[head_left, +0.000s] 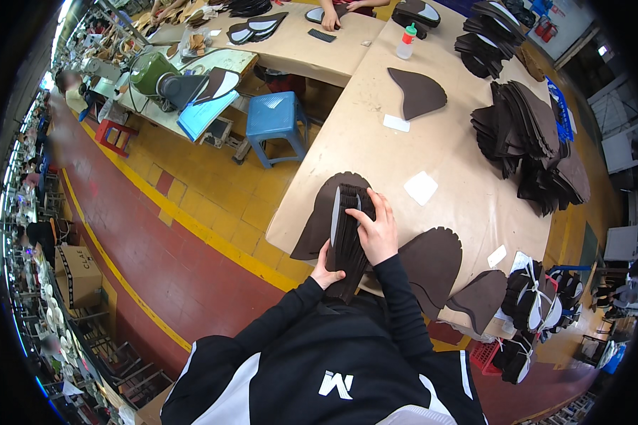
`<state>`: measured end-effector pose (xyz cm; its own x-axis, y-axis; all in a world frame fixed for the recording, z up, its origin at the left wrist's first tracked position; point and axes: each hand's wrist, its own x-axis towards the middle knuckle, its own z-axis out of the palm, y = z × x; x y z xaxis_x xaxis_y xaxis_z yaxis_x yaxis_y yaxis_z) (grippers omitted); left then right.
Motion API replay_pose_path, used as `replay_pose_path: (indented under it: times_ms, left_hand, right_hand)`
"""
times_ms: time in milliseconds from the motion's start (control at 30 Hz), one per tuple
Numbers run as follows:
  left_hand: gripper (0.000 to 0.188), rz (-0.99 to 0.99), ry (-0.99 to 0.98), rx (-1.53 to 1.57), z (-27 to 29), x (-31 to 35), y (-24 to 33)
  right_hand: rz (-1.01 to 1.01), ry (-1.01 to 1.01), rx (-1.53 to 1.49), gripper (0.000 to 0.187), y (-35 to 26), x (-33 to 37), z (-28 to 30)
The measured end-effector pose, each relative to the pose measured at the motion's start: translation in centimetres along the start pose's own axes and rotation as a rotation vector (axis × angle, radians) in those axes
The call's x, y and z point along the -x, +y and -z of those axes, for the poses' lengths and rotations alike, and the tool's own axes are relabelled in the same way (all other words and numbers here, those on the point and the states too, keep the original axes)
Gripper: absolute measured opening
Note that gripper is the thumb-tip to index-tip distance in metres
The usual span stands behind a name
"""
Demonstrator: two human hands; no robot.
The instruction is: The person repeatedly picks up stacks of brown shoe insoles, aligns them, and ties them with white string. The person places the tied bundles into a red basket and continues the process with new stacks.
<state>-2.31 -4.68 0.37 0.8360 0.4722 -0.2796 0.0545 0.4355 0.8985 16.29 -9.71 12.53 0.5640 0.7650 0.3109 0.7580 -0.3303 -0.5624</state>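
A thick stack of dark brown cut shoe pieces [344, 248] stands on edge at the table's near left edge, a pale grey patch showing on its left face. My left hand [325, 272] grips its lower part, thumb across the near side. Higher up, my right hand [377, 230] holds it from the right, thumb and fingers over the upper edges. Behind the stack lies a flat dark brown piece with a notched, rounded edge [319, 212]. To the right of my right hand are a larger notched piece [432, 265] and a smaller one [480, 297].
The tan-covered table [347, 134] holds a single brown piece [420, 92], white cards [421, 187], a bottle [407, 41] and tall piles of brown pieces [521, 124] at right. A blue stool [276, 124] stands left of it. Another person's hands [331, 18] work at the far table.
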Motion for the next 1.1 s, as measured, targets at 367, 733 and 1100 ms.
replay_pose_path:
  times_ms: [367, 733, 1100]
  left_hand:
    - [0.120, -0.087, -0.006, -0.447, -4.2, 0.2, -0.3]
    - [0.108, -0.220, -0.273, -0.884, -2.0, -5.6, 7.5]
    - [0.071, 0.055, -0.620, -0.639, -12.6, 0.6, -1.2]
  right_hand:
    - [-0.891, -0.088, -0.272, 0.097, -2.5, 4.9, 0.7]
    - [-0.677, 0.151, -1.047, 0.065, 2.7, 12.8, 13.4]
    - [-0.931, 0.223, -0.793, 0.087, 6.4, 30.0, 19.4]
